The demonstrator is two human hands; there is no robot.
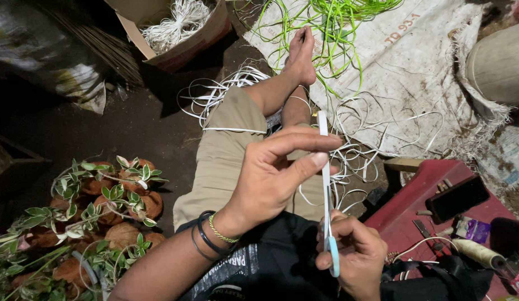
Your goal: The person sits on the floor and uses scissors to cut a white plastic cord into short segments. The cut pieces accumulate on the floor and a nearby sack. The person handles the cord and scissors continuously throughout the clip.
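Observation:
My left hand point(273, 178) is raised over my lap and pinches a thin white strip point(325, 184) between thumb and forefinger. The strip stands nearly upright, its top end free above the fingers. My right hand point(354, 259) sits lower, closed around the strip's bottom end, where a light blue piece point(333, 257) shows against the fingers. Whether that piece is a tool or part of the strip I cannot tell. Dark bands and a beaded bracelet ring the left wrist. My bare legs point(282, 83) stretch out ahead on the ground.
Loose white strips point(360, 150) lie tangled beside my legs. Green strips point(332, 17) rest on a white woven sack point(421, 67). A cardboard box point(187, 44) holds white strips. Small plants in husk pots point(103, 206) sit left. A red surface point(427, 195) carries a black phone point(457, 198).

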